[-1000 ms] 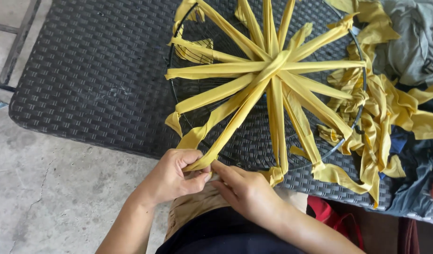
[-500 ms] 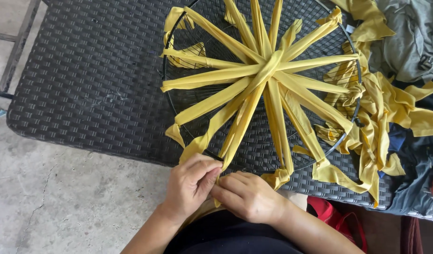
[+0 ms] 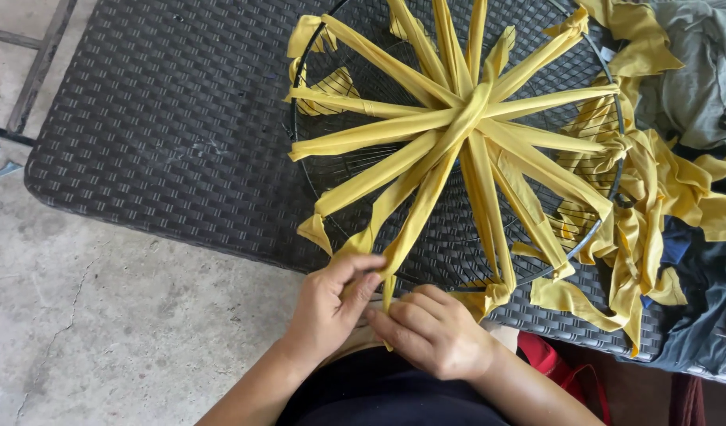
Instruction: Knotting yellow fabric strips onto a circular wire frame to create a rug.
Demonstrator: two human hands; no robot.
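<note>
Left hand (image 3: 330,309) and right hand (image 3: 431,331) pinch a yellow fabric strip (image 3: 410,225), its end hidden, at the black wire hoop (image 3: 300,150), whose top is cut off.

head view, steep downward, close over table (image 3: 166,142)

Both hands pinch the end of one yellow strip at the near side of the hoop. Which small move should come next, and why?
Probably pull that yellow strip snug and knot its end at the hoop's near rim. The left hand and right hand pinch its loose end right there, while neighbouring strips already wrap the rim.
</note>
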